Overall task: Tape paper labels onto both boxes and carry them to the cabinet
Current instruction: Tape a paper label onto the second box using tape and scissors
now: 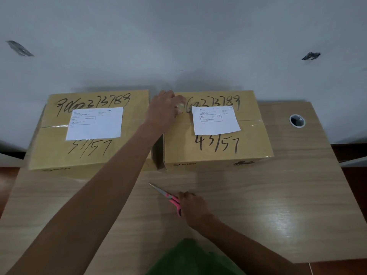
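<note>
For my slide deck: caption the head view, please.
Left hand holds tape roll on right box; right hand grips pink scissors.

Two boxes [216, 128] crowd the desk's [278, 195] far edge; its near half lies open.

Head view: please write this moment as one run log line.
left hand: holds clear tape roll on right box | right hand: on pink scissors, desk | labels: lying on both boxes
</note>
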{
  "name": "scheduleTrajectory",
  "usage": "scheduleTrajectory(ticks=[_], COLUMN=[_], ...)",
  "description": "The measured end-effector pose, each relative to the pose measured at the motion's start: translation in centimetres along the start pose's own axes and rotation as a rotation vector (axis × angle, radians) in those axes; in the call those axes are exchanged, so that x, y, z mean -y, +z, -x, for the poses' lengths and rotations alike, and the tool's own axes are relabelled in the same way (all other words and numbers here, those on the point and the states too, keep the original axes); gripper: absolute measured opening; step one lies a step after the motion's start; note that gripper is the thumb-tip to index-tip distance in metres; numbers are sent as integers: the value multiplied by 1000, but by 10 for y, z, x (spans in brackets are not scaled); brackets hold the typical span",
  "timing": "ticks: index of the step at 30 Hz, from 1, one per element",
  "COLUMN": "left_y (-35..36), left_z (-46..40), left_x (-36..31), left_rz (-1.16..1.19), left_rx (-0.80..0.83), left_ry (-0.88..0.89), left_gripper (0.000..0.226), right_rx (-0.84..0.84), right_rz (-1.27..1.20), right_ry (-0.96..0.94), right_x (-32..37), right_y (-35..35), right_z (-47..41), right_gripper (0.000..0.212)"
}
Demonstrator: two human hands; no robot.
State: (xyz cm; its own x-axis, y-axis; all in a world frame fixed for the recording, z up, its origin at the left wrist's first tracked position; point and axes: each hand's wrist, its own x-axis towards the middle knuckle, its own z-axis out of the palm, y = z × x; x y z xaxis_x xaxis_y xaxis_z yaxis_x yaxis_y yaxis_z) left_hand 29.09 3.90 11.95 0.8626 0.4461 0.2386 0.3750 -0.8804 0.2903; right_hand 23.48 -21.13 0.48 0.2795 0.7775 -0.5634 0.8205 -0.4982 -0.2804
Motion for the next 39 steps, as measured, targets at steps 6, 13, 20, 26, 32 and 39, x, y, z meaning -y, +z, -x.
scheduleTrajectory(ticks=[6, 13, 20, 26, 32, 39], left_y=[2, 3, 2, -2, -5, -8], left_z=[2, 1, 0, -1, 0, 1], left_x=[-1, 0, -3, -5, -8, -10], left_rz=[14, 3, 49, 62, 92, 76], left_rx=[-9, -14, 17, 14, -5, -17], left_ry=[-8, -29, -78, -67, -95, -78], left_gripper=[27, 27, 30, 28, 31, 32], right_rx=[186, 233, 97, 330, 362, 282], right_rz=[-374, -822, -1295, -1474, -1361, -1369], right_ry=[-47, -121, -274, -260, -207, -168], right_x=[-24, -82, -87, -54, -39, -35], right_y=[-23, -117, -162, -180, -190, -196], right_z=[23, 69, 64, 33, 11, -4], right_gripper=[34, 27, 32, 60, 65, 74])
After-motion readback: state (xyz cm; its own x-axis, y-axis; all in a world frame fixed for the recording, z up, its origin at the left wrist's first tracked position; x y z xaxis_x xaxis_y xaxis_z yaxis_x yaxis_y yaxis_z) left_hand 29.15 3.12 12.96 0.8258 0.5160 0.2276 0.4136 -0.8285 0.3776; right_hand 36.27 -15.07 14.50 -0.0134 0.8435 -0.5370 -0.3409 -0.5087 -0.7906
